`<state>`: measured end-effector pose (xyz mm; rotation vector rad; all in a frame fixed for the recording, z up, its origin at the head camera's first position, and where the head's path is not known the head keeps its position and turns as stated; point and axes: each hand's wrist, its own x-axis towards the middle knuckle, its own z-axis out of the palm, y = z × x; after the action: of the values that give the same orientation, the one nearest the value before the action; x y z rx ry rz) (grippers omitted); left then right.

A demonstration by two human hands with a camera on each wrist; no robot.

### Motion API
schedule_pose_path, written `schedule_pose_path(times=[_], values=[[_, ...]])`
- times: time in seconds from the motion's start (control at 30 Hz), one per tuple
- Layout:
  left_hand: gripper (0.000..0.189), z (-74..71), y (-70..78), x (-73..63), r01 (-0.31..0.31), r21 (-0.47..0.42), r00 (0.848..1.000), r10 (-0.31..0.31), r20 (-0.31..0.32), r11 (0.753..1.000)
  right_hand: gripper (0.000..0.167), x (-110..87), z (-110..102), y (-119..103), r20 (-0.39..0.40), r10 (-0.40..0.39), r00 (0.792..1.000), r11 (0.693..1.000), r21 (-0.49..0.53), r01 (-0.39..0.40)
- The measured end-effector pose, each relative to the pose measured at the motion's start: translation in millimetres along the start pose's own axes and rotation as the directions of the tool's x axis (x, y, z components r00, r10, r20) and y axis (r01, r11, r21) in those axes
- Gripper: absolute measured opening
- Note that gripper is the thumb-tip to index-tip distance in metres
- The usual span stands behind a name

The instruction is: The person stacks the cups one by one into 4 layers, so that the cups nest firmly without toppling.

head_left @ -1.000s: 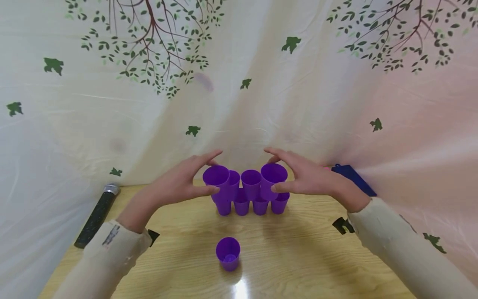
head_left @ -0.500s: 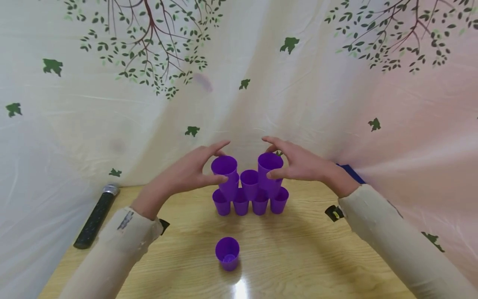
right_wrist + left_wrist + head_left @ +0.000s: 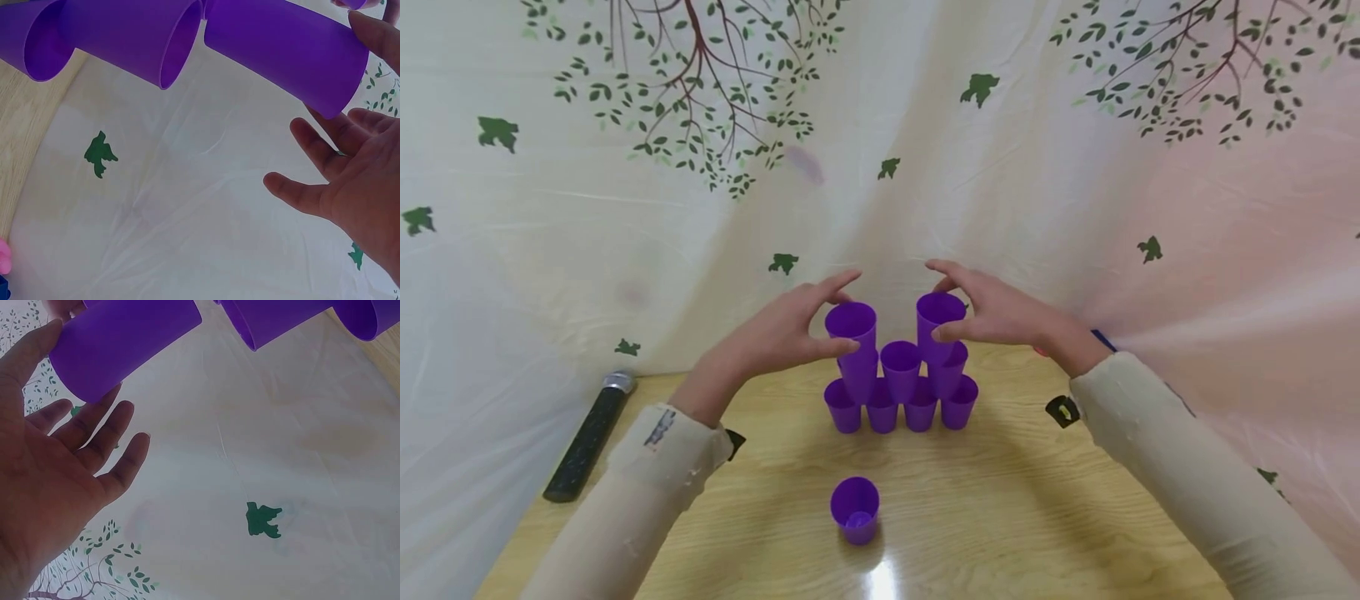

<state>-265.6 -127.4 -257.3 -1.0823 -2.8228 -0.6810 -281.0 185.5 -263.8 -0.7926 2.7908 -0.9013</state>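
Note:
My left hand [image 3: 775,329] holds a purple cup [image 3: 851,319] near its rim, between thumb and fingers. Opposite it, my right hand [image 3: 1003,312] grips a second purple cup [image 3: 940,310] the same way. Both cups stand mouth up at the ends of a stack. Under them is a middle row, with its centre cup [image 3: 900,367] in plain sight and its left cup largely hidden. A bottom row of several cups [image 3: 919,408] rests on the table. In the wrist views the left-hand cup [image 3: 125,347] and right-hand cup [image 3: 287,53] are close up, some fingers spread loosely.
One more purple cup [image 3: 855,510] stands alone on the wooden table [image 3: 1000,517], nearer me. A black microphone [image 3: 589,437] lies at the table's left edge. A white curtain [image 3: 700,250] with leaf prints hangs behind. A dark blue thing [image 3: 1102,339] is partly hidden by the right arm.
Both hands have risen and moved inward with their cups, from in front of the middle row to above its end cups. The right cup has risen more.

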Motion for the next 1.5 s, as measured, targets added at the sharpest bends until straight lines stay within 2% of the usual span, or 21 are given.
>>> schedule_pose_path(times=[0.3,0.73,1.2,1.5], values=[[0.089,-0.8,1.6,0.8,0.013,-0.003,1.0,-0.013,-0.009,1.0,0.098,8.4,-2,0,0.005,-0.001,1.0,1.0,-0.018,0.001],[0.09,-2.1,2.9,-0.4,-0.006,0.004,1.0,0.006,-0.009,1.0,0.098,15.4,-2,3,0.017,0.003,1.0,0.999,-0.034,-0.002],[0.09,-2.0,3.0,-1.7,-0.005,0.006,1.0,0.005,-0.006,1.0,0.099,17.8,1,2,0.03,0.03,0.999,1.0,-0.01,-0.03],[0.09,-1.1,2.2,-1.6,0.0,0.007,1.0,0.0,-0.003,1.0,0.099,21.1,2,3,0.025,-0.02,0.999,0.999,-0.029,0.021]])
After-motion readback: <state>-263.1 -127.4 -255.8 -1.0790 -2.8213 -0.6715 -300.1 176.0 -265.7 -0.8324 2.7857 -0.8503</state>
